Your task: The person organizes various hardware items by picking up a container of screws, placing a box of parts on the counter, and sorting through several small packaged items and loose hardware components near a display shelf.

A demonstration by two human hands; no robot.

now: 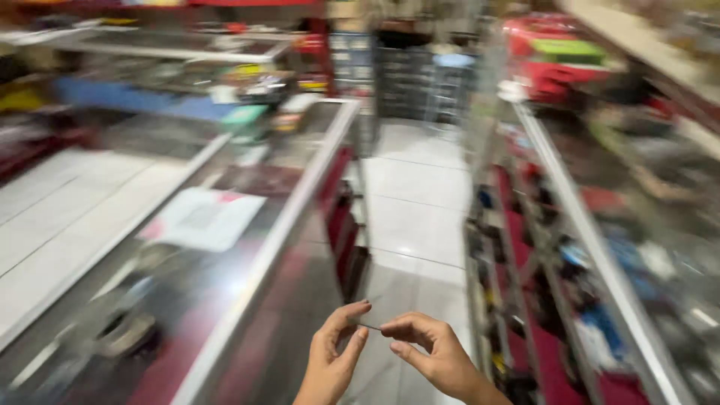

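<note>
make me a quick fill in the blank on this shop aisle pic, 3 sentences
1. The left hand and right hand pinch a thin ____ object between their fingertips.
2. The white sheet of paper lies on top of the ____ display counter on the left.
3. The floor of the aisle between the counters is laid with white ____.

Missing words: dark; glass; tiles
</note>
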